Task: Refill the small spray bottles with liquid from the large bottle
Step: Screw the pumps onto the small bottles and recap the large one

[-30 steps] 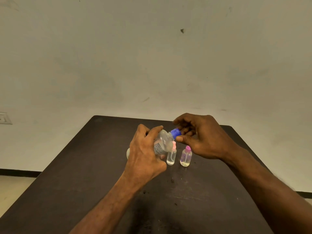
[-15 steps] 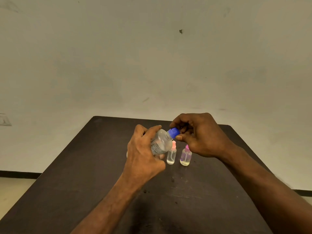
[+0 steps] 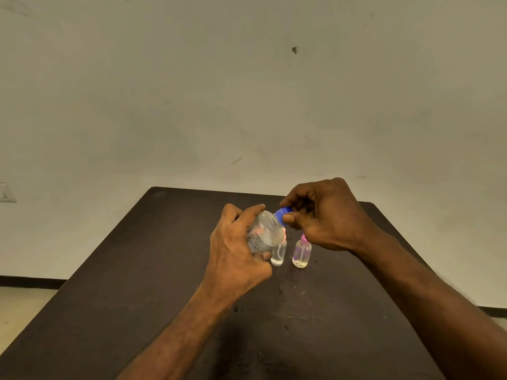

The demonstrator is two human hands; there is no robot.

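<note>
Your hands have barely shifted: your left hand (image 3: 236, 250) is gripping the tilted large clear bottle (image 3: 265, 232) above two small spray bottles (image 3: 302, 251), while your right hand (image 3: 326, 215) is pinching its blue cap (image 3: 282, 213).

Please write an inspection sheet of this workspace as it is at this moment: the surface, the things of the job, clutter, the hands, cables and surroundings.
Surface: dark table, with small scuffs and specks.
Job's things: large clear bottle held tilted above the table, blue cap on its neck; two small spray bottles standing upright, one with a pale pink top, one with a brighter pink top, each with a little liquid at the bottom.
Clutter: nothing seen.
Grippers: left hand grips the large bottle's body; right hand pinches the blue cap.
Cables: nothing seen.
Surroundings: plain wall with marks; wall socket at far left; dark skirting strip.
</note>
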